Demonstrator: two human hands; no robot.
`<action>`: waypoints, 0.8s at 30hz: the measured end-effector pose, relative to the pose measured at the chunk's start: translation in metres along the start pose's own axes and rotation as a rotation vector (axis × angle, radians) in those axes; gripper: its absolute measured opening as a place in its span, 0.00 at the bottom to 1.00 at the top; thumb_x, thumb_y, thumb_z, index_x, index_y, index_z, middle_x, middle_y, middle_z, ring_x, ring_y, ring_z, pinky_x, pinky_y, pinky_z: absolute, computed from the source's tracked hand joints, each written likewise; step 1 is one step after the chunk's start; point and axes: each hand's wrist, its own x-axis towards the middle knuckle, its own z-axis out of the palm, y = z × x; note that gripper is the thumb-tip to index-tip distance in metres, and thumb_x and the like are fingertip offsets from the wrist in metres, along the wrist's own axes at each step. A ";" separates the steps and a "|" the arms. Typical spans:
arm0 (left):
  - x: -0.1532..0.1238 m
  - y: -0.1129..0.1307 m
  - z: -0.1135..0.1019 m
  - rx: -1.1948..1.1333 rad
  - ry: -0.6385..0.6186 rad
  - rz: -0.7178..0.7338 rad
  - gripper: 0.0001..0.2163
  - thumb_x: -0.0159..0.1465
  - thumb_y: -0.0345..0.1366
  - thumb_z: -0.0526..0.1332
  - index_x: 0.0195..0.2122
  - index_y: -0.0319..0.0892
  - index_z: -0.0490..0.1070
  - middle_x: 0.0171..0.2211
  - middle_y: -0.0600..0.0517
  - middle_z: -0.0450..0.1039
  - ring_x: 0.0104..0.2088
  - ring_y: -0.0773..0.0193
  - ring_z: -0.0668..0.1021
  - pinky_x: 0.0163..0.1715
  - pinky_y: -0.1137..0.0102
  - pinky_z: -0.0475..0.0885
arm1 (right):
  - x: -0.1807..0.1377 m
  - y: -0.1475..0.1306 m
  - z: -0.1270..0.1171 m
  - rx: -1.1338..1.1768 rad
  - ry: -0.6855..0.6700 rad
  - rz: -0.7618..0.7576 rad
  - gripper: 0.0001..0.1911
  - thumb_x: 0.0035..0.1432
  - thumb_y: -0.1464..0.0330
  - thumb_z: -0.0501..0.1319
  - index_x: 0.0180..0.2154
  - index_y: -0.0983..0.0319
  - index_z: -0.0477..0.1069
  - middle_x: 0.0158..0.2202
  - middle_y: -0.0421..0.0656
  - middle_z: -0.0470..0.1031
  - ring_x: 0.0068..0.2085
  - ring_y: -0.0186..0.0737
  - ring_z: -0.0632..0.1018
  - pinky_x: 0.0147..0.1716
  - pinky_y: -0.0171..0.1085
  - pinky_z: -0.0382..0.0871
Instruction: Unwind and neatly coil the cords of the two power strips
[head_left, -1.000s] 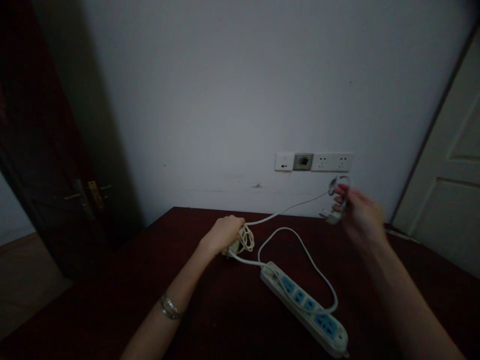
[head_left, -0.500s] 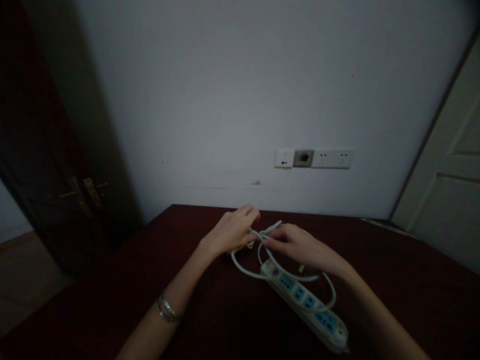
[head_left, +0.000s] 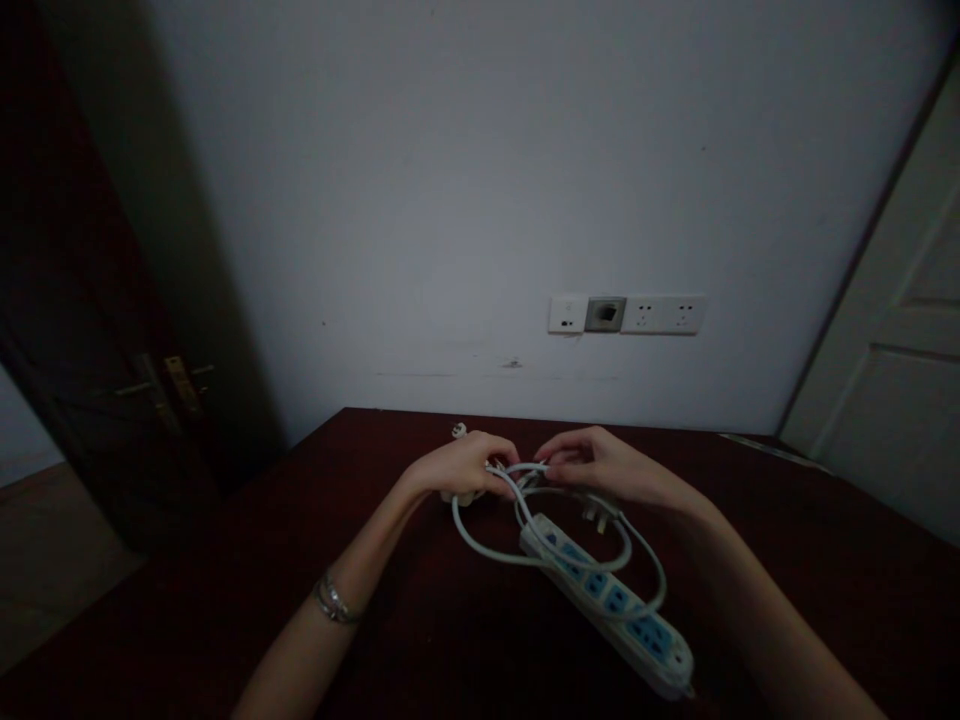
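A white power strip (head_left: 611, 605) with blue sockets lies on the dark red table (head_left: 187, 620). Its white cord (head_left: 487, 545) loops over the strip and rises to my hands. My left hand (head_left: 461, 467), with a bracelet on the wrist, is closed around a bundle of the cord. My right hand (head_left: 596, 465) is closed on the cord just beside it, fingertips almost touching the left hand. The plug (head_left: 598, 515) hangs under my right hand, above the strip's near end.
A row of wall sockets (head_left: 626, 314) sits on the grey wall behind the table. A dark wooden door with a brass handle (head_left: 176, 385) stands at the left. A pale door (head_left: 900, 380) is at the right. A small white object (head_left: 458, 430) shows behind my left hand.
My right hand came down from near the wall sockets with the plug end and met my left hand. The cord now lies in more loops over the strip.
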 end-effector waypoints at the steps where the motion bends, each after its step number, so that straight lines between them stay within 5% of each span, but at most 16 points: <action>1: 0.001 0.000 0.001 0.013 0.019 -0.027 0.14 0.50 0.38 0.66 0.37 0.38 0.73 0.31 0.53 0.74 0.31 0.67 0.73 0.30 0.75 0.64 | 0.001 0.001 0.000 0.008 0.041 0.001 0.14 0.46 0.66 0.64 0.37 0.66 0.72 0.28 0.44 0.74 0.26 0.33 0.72 0.23 0.31 0.64; 6: 0.004 -0.001 0.008 0.084 0.114 -0.113 0.13 0.49 0.40 0.67 0.33 0.37 0.74 0.26 0.53 0.74 0.27 0.67 0.72 0.26 0.75 0.61 | 0.003 0.001 0.007 0.006 0.098 0.014 0.16 0.49 0.65 0.62 0.40 0.67 0.71 0.30 0.45 0.75 0.24 0.32 0.73 0.24 0.33 0.67; 13: 0.003 0.000 0.008 0.232 0.388 -0.256 0.10 0.54 0.39 0.63 0.35 0.42 0.78 0.31 0.49 0.77 0.32 0.64 0.75 0.32 0.72 0.64 | -0.002 -0.008 0.010 -0.057 -0.037 -0.140 0.19 0.53 0.67 0.59 0.47 0.66 0.71 0.43 0.47 0.76 0.41 0.40 0.76 0.40 0.38 0.69; 19: -0.001 0.005 0.003 0.166 0.383 -0.222 0.09 0.55 0.38 0.62 0.35 0.42 0.78 0.31 0.50 0.78 0.31 0.65 0.75 0.30 0.73 0.64 | -0.001 0.004 0.000 -0.184 -0.024 -0.187 0.26 0.48 0.65 0.64 0.50 0.64 0.69 0.44 0.47 0.75 0.43 0.43 0.75 0.44 0.42 0.68; 24: -0.004 0.003 -0.003 0.078 0.374 -0.275 0.11 0.55 0.39 0.60 0.33 0.38 0.76 0.28 0.49 0.76 0.28 0.65 0.75 0.27 0.74 0.64 | -0.004 0.004 -0.008 -0.408 -0.052 -0.156 0.22 0.46 0.56 0.65 0.41 0.62 0.75 0.37 0.43 0.77 0.37 0.41 0.75 0.37 0.37 0.67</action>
